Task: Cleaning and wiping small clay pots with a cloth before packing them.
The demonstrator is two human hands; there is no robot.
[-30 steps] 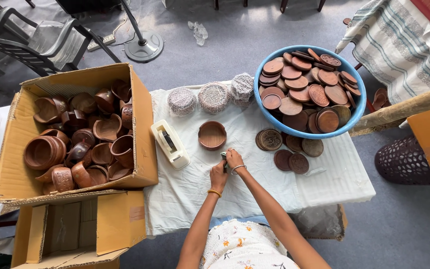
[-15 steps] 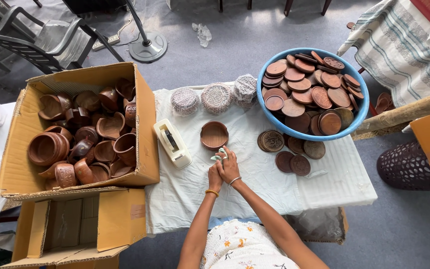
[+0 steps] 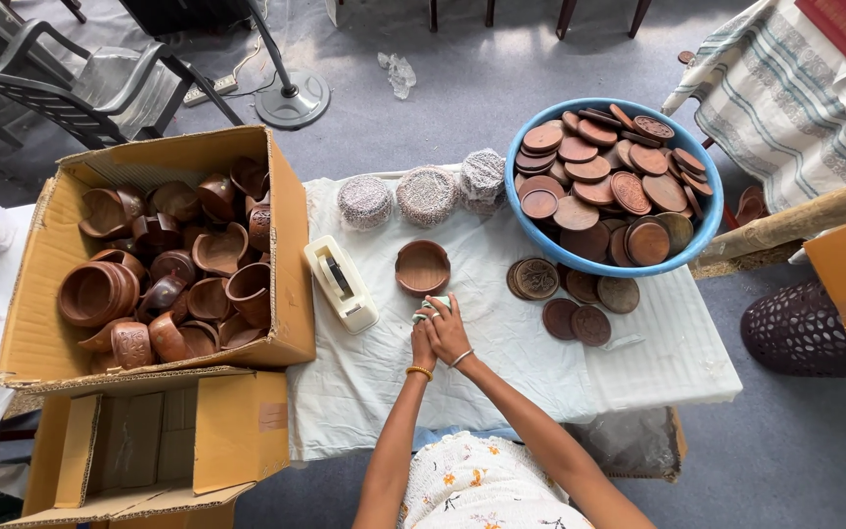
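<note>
My left hand [image 3: 423, 342] and my right hand [image 3: 449, 330] are pressed together over the white cloth of the table [image 3: 540, 362], both closed on a small pale wrapped object [image 3: 430, 307] that peeks out between the fingers. Just beyond my hands sits a round brown wooden bowl [image 3: 422, 267], standing open side up. A cream tape dispenser [image 3: 341, 282] lies to the left of my hands. Loose carved wooden lids [image 3: 568, 297] lie to the right on the cloth.
A blue basin [image 3: 611, 186] heaped with wooden lids stands at the back right. A cardboard box [image 3: 164, 257] full of wooden bowls sits at the left, above another, empty-looking box [image 3: 149, 446]. Three mesh-wrapped bundles [image 3: 426, 194] line the table's far edge. A fan base [image 3: 292, 101] stands on the floor.
My hands have moved slightly up the cloth toward the bowl, still joined around the small pale object. The view has shifted a little.
</note>
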